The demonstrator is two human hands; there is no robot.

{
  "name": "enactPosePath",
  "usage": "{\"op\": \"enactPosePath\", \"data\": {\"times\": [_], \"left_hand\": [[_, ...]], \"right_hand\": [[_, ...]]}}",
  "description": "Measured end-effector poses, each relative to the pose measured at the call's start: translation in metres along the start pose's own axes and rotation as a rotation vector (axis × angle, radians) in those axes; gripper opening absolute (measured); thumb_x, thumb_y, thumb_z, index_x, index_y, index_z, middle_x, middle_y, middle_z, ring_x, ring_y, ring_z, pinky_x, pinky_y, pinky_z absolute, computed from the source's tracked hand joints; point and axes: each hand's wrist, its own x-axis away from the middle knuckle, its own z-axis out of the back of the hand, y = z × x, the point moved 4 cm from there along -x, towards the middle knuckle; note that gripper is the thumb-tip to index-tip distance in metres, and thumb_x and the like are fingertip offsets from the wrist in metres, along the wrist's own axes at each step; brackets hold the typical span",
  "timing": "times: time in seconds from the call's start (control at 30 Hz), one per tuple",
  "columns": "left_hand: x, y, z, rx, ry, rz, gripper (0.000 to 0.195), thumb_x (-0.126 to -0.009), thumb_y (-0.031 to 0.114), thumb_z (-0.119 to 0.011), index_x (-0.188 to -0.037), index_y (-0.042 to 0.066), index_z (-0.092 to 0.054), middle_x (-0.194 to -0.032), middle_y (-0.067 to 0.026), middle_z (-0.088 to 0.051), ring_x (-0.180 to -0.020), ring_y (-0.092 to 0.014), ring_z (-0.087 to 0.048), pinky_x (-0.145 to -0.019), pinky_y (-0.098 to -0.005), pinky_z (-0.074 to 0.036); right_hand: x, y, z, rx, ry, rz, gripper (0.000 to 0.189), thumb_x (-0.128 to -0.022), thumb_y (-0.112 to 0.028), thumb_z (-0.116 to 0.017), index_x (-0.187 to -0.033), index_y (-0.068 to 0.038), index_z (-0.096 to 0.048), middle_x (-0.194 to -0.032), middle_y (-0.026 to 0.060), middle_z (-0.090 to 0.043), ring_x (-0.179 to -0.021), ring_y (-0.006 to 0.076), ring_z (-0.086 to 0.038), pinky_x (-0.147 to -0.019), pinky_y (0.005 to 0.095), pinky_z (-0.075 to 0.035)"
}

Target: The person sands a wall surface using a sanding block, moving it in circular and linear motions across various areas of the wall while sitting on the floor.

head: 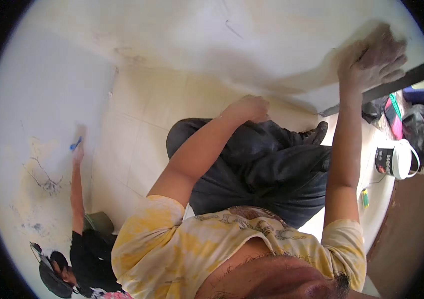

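My right hand point(376, 59) is raised against the pale plastered wall point(279, 45), close to the wall's dark edge strip point(402, 80). Its fingers are bent, and blur hides whether anything lies under the palm. My left hand point(251, 108) is loosely curled above my dark trousers point(234, 153); nothing shows in it. Short thin dark marks point(234, 30) run across the wall surface ahead. I am seated with bent legs on the tiled floor point(152, 101).
At left, a co-worker in a black shirt point(92, 246) holds a blue tool point(76, 143) to the stained side wall point(40, 164). On the right are a white-lidded bucket point(400, 160), a black plastic bag point(419, 127) and a small green-and-yellow object point(365, 198).
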Motion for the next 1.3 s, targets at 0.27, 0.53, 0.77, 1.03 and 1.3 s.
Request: {"op": "enactPosePath", "data": {"times": [0.27, 0.53, 0.77, 1.03, 1.3], "left_hand": [[-0.006, 0.018, 0.000, 0.005, -0.078, -0.061, 0.044, -0.091, 0.043, -0.057, -0.111, 0.005, -0.066, -0.115, -0.0202, -0.065, -0.108, -0.038, -0.062, -0.095, -0.0482, -0.048], [0.001, 0.002, 0.005, -0.012, 0.015, -0.042, 0.047, -0.091, 0.045, -0.058, -0.112, 0.003, -0.065, -0.115, -0.0195, -0.065, -0.112, -0.039, -0.059, -0.097, -0.0478, -0.047], [-0.004, 0.011, 0.006, -0.006, -0.018, -0.016, 0.045, -0.091, 0.041, -0.057, -0.112, 0.002, -0.065, -0.120, -0.0204, -0.063, -0.116, -0.039, -0.057, -0.099, -0.0467, -0.045], [-0.001, -0.011, 0.023, 0.029, -0.090, 0.030, 0.047, -0.092, 0.039, -0.057, -0.120, 0.002, -0.063, -0.118, -0.0207, -0.064, -0.111, -0.039, -0.060, -0.095, -0.0473, -0.047], [0.005, 0.002, 0.025, 0.016, -0.047, 0.066, 0.045, -0.093, 0.041, -0.056, -0.117, 0.002, -0.062, -0.117, -0.0224, -0.064, -0.110, -0.039, -0.060, -0.095, -0.0476, -0.047]], "right_hand": [[0.207, 0.021, -0.048, -0.129, -0.463, -0.124, 0.065, -0.089, -0.045, -0.058, -0.144, -0.015, -0.043, -0.154, 0.0268, -0.028, -0.142, 0.0563, -0.013, -0.104, 0.0775, 0.001], [0.007, -0.035, -0.008, -0.169, -0.079, 0.137, 0.065, -0.093, -0.031, -0.054, -0.150, -0.007, -0.034, -0.158, 0.0215, -0.025, -0.143, 0.0526, -0.020, -0.109, 0.0708, -0.008], [0.111, -0.020, -0.017, -0.214, -0.421, 0.160, 0.064, -0.092, -0.041, -0.058, -0.150, -0.022, -0.038, -0.155, 0.0115, -0.035, -0.139, 0.0436, -0.033, -0.108, 0.0728, -0.016], [0.187, -0.081, 0.003, -0.837, -1.254, -0.087, 0.035, -0.099, -0.025, -0.048, -0.128, -0.009, -0.059, -0.118, 0.0174, -0.064, -0.110, 0.0339, -0.061, -0.098, 0.0475, -0.043], [0.231, -0.054, -0.040, -1.116, -1.552, -0.622, 0.039, -0.096, -0.034, -0.049, -0.090, -0.002, -0.072, -0.090, 0.0227, -0.069, -0.089, 0.0389, -0.066, -0.082, 0.0456, -0.049]]}}
